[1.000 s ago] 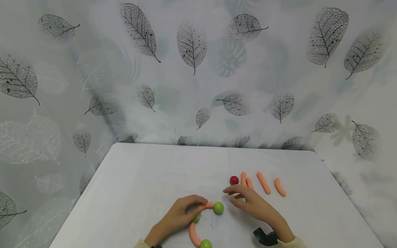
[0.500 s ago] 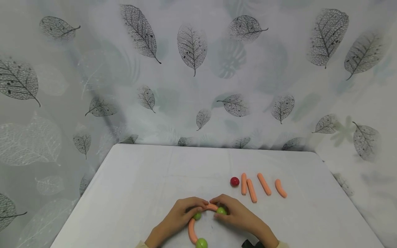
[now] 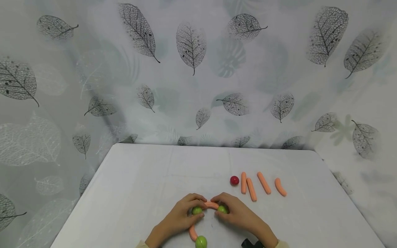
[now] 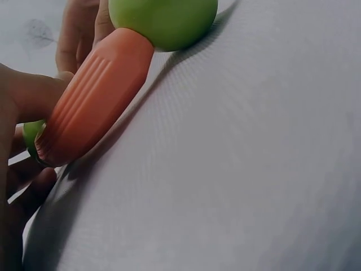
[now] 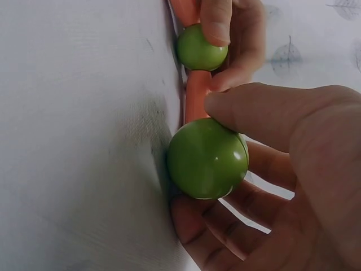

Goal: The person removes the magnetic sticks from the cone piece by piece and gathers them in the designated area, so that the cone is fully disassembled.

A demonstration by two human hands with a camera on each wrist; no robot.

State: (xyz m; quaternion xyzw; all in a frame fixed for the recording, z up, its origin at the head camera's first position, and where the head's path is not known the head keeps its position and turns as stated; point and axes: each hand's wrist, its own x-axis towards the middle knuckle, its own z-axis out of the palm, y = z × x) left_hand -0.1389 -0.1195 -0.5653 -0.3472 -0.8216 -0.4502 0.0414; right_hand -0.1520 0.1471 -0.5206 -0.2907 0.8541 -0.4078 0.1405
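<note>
A chain of green balls and curved orange sticks lies near the front of the white table. My left hand (image 3: pixel 183 214) grips the left green ball (image 3: pixel 197 210) between thumb and fingers. My right hand (image 3: pixel 236 213) holds the right green ball (image 5: pixel 207 158), its fingers curled round it. An upper orange stick (image 3: pixel 211 205) joins these two balls. From the left ball a lower orange stick (image 4: pixel 96 99) runs down to a third green ball (image 3: pixel 201 241), nearest the front. Much of the left ball is hidden by my left hand in the left wrist view.
Toward the back right lie a red ball (image 3: pixel 234 180), a straight orange stick (image 3: pixel 243 183), another stick beside it (image 3: pixel 251 189), a slanted stick (image 3: pixel 264 183) and a curved stick (image 3: pixel 280 187). A leaf-patterned curtain (image 3: pixel 173 86) hangs behind the table (image 3: pixel 139 179).
My right hand has come left and forward from near the loose sticks and now grips the right green ball. My left hand's fingers have shifted, showing more of the left ball.
</note>
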